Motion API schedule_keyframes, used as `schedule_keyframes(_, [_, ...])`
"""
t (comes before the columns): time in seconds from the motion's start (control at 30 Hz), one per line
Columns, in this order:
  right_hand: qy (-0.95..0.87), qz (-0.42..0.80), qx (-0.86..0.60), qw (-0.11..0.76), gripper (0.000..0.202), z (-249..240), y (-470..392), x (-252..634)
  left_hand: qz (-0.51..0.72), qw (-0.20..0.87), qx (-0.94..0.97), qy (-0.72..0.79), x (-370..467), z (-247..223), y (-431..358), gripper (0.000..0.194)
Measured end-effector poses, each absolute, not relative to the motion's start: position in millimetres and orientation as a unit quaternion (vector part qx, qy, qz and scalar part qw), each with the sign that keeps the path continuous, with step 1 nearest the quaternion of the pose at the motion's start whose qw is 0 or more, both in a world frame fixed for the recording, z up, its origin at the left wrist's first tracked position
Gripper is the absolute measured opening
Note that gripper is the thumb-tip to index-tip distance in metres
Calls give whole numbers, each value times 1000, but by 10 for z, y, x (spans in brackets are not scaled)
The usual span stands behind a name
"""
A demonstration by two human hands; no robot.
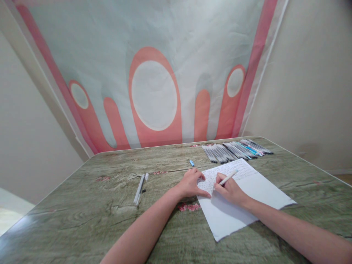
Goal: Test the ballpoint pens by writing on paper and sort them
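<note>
A white sheet of paper [247, 194] lies tilted on the table, its upper part covered in small handwriting. My right hand [229, 189] rests on the sheet, fingers closed round a white pen [229, 177] whose tip points down to the left at the paper; the tip itself is hidden by the fingers. On the sheet's left edge my left hand [191, 183] lies with thumb and fingers apart, holding nothing. Just beyond that hand is a small blue pen cap [191, 162].
A row of several pens [233, 151], mostly clear with dark caps, lies behind the paper. Left of my hands are a grey-white pen-like stick [139, 189], a clear cap [146, 177] and a small black piece [143, 190]. The wood-patterned table [82, 198] meets a printed backdrop [154, 95].
</note>
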State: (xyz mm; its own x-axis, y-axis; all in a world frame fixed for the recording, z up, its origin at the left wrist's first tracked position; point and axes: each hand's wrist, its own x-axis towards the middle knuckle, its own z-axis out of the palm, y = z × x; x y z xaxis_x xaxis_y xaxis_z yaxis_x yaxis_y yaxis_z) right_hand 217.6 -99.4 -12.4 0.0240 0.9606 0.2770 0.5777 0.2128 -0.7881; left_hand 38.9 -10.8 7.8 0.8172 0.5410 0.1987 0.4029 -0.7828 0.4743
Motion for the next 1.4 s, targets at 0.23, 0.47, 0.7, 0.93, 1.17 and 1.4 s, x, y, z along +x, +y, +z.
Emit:
schedule_keyframes(0.23, [-627,231,-603,435,11,-106,-983,2184,165,213,928,259,393,80,-117,64])
schedule_keyframes(0.47, [-454,378,-614,524,16,-120,-797,2202,162,218,926,262,382,92,-127,65])
schedule_keyframes(0.7, [-405,416,-562,589,21,-93,-192,2147,170,212,927,258,379,86,-134,68])
schedule_keyframes(0.93, [-441,385,-542,603,18,-164,182,1951,172,224,933,223,323,140,-55,49])
schedule_keyframes(1.17, [-494,288,-553,605,25,-239,99,1967,232,124,902,342,286,87,385,18])
schedule_keyframes(1.4, [-470,284,-530,646,32,-198,92,1930,225,89,918,315,397,-53,561,32])
